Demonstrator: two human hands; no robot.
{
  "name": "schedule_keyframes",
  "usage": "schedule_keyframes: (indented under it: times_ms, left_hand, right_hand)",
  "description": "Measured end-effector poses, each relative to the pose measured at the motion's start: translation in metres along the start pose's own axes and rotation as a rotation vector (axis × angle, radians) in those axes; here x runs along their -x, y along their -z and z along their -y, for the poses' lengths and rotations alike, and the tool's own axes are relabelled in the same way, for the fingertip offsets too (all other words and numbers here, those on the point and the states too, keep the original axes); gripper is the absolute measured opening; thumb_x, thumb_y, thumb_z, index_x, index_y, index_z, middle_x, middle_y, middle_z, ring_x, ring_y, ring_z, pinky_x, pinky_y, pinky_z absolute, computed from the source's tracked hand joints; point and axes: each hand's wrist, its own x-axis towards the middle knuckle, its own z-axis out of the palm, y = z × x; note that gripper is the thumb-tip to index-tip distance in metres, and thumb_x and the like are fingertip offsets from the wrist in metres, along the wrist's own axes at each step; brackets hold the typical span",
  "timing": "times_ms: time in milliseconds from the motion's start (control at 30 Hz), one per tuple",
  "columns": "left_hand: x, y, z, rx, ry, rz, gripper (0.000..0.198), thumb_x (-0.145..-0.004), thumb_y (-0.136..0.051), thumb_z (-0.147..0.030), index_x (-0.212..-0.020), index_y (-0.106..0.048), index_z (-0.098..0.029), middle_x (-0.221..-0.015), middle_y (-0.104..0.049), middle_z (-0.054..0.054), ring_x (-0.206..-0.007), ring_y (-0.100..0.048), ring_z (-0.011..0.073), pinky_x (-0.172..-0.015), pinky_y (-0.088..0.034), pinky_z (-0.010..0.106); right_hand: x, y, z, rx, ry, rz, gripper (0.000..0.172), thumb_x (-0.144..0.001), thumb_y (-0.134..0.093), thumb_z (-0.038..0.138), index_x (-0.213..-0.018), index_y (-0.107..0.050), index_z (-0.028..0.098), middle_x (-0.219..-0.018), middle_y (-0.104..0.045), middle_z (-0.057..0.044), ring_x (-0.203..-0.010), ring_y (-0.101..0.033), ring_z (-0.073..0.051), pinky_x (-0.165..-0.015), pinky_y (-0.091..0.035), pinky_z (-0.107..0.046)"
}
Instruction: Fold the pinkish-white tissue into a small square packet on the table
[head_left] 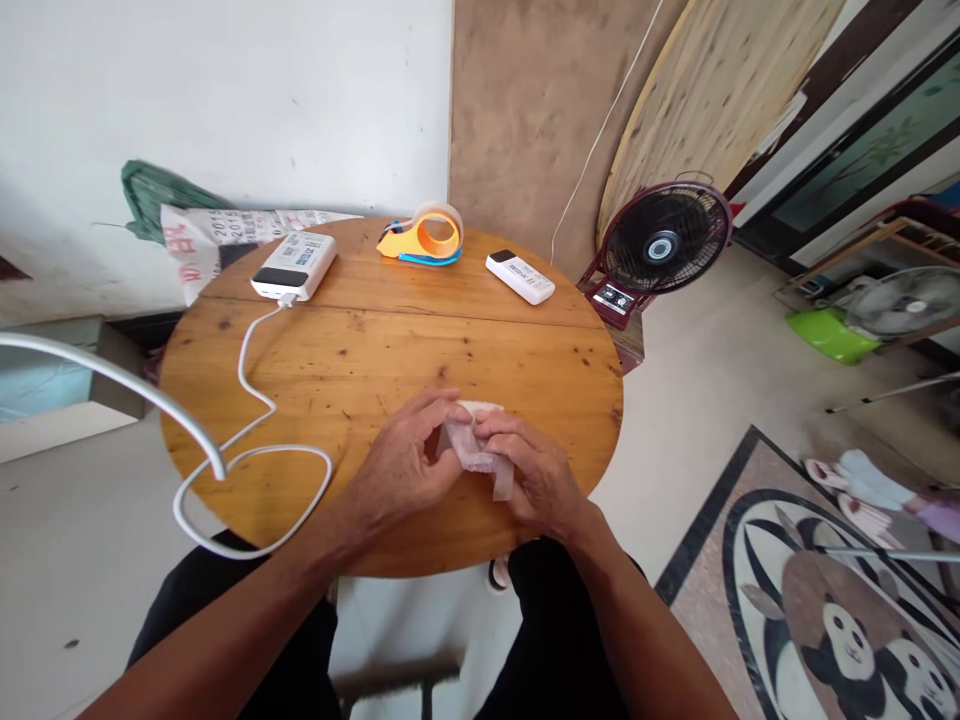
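Over the near part of the round wooden table, both hands meet at a small bundle of whitish translucent plastic wrap. My left hand grips it from the left, thumb and fingers closed on its edge. On the other side, my right hand has its fingers bent over the top and right of the bundle. A flat clear strip that looks like tape hangs down from it by the right fingers. Whatever lies inside the wrap cannot be made out.
Toward the back stand a yellow tape dispenser, a white power bank with a white cable plugged in, and a second white power bank. A dark red fan stands beyond the table's right edge. A wall borders the back.
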Motion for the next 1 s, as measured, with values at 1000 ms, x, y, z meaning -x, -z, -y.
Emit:
schedule_keyframes:
  times_ms: [1000]
  left_hand:
    - [-0.007, 0.013, -0.013, 0.538, 0.423, 0.186, 0.026, -0.079, -0.060, -0.032, -0.097, -0.063, -0.014, -0.084, -0.067, 0.003, -0.080, -0.064, 0.0196, -0.070, -0.050, 0.029]
  right_hand:
    - [-0.001, -0.001, 0.006, -0.363, -0.378, -0.043, 0.061, -0.070, -0.080, 0.040, -0.121, -0.050, 0.024, -0.115, -0.062, -0.008, -0.107, -0.061, -0.024, -0.093, -0.049, -0.038]
